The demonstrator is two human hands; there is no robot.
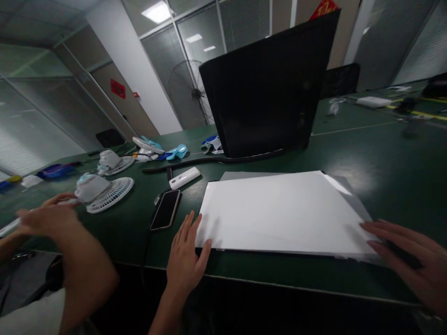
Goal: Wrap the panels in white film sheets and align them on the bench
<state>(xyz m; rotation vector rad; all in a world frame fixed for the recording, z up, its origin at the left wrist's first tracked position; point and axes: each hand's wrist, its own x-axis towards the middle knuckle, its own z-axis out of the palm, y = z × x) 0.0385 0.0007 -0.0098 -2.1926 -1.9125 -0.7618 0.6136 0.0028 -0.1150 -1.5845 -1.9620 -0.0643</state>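
Observation:
A stack of white sheets [282, 211] lies flat on the dark green table [384, 153], on top of a grey sheet whose edges show behind and to the right. My left hand [186, 256] rests flat at the stack's near left corner, fingers spread and touching the paper edge. At the near right corner my right hand [412, 263] lies flat, fingers apart, fingertips on the paper. Neither hand grips anything.
A black screen [268, 88] stands behind the sheets. A black phone [165, 209] and a white device [184, 177] lie to the left, beside two small white fans [104, 188]. Another person's arm and hands [66, 237] hold something at the far left. Clutter sits at the table's back.

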